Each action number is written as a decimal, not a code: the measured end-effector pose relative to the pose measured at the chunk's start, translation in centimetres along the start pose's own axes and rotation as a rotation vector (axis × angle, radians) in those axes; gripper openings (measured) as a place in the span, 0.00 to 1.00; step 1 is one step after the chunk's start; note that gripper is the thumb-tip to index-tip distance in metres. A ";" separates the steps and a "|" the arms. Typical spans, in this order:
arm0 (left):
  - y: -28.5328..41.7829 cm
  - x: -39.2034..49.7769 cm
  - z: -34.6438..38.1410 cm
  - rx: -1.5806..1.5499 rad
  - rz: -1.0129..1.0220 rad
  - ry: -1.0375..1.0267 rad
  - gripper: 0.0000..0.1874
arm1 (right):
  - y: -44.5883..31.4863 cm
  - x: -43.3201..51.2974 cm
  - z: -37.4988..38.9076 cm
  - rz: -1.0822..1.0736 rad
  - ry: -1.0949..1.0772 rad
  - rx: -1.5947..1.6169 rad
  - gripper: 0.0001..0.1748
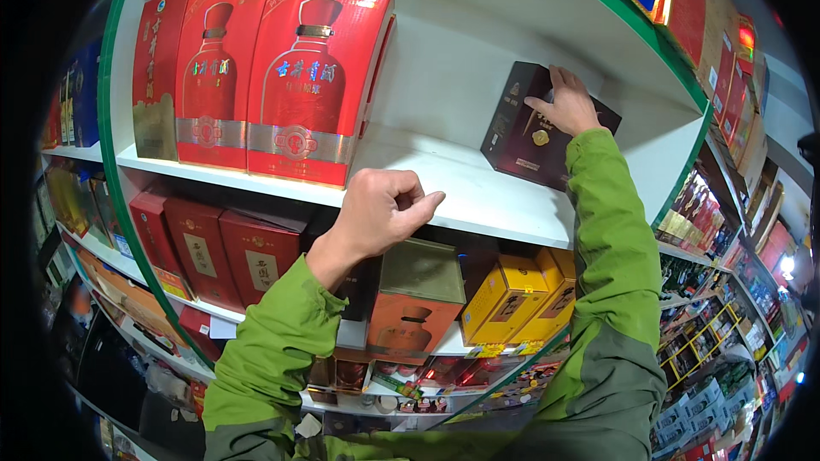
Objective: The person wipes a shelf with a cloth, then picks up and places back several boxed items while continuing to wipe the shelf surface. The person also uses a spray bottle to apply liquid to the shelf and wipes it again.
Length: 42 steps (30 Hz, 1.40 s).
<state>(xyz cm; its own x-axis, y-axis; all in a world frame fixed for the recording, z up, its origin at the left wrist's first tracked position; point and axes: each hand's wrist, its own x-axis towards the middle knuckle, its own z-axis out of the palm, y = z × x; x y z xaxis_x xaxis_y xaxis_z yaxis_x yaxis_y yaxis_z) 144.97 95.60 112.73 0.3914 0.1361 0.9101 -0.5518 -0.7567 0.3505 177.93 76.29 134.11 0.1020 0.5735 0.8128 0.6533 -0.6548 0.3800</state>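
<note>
My right hand (567, 104) rests on the upper front of a dark maroon liquor box (528, 134), thumb and fingers spread over it; the box stands at the right end of the white shelf (474, 202). In front of the shelf's edge, left of that box, hangs my left hand (387, 208) with its fingers curled and its thumb pointing right; no object shows in it. Large red liquor boxes (304, 83) with a bottle picture stand at the shelf's left.
On the shelf below are dark red boxes (204, 253), an orange box with a greenish top (413, 314) and yellow boxes (506, 301). Green-edged uprights (112, 89) bound the unit. More boxes (688, 13) are stacked above at the upper right.
</note>
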 end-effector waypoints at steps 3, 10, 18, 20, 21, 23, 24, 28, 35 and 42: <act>0.4 0.1 -0.6 -0.048 -0.110 -0.045 0.17 | 0.3 0.5 2.7 -0.033 0.071 -0.058 0.58; 0.8 0.5 -0.7 -0.008 -0.164 -0.058 0.21 | -0.2 0.2 0.8 -0.008 0.068 -0.009 0.58; 1.0 0.4 -0.9 -0.032 -0.147 -0.080 0.17 | 2.1 -4.7 -7.4 -0.063 0.040 0.074 0.67; 1.1 0.4 -0.8 -0.027 -0.152 -0.083 0.17 | 4.0 -4.8 -8.4 -0.102 -0.014 0.073 0.75; 1.1 0.4 -0.7 -0.029 -0.160 -0.083 0.18 | 4.9 -4.7 -8.7 -0.110 -0.054 0.058 0.79; 1.1 0.4 -0.6 -0.040 -0.176 -0.086 0.19 | 6.3 -4.3 -9.2 -0.087 -0.198 0.108 0.86; 1.0 0.4 -0.6 -0.047 -0.186 -0.093 0.19 | 6.7 -4.2 -9.3 -0.118 -0.214 0.118 0.86; 0.9 0.4 -0.8 -0.039 -0.174 -0.108 0.17 | 6.0 -4.5 -10.1 -0.213 -0.265 0.193 0.84; 1.2 0.6 -0.8 -0.039 -0.224 -0.118 0.17 | 2.7 -6.3 -11.5 -0.283 -0.144 0.196 0.78; 1.4 0.9 -1.2 -0.024 -0.223 -0.169 0.20 | 2.0 -6.2 -16.7 -0.231 -0.103 0.148 0.74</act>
<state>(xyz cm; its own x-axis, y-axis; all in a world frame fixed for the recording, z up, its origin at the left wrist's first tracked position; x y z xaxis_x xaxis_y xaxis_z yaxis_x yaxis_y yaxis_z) 143.66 95.46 114.36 0.6213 0.1879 0.7607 -0.4545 -0.7044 0.5452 166.04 63.21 137.22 0.0090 0.7509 0.6603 0.7697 -0.4267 0.4748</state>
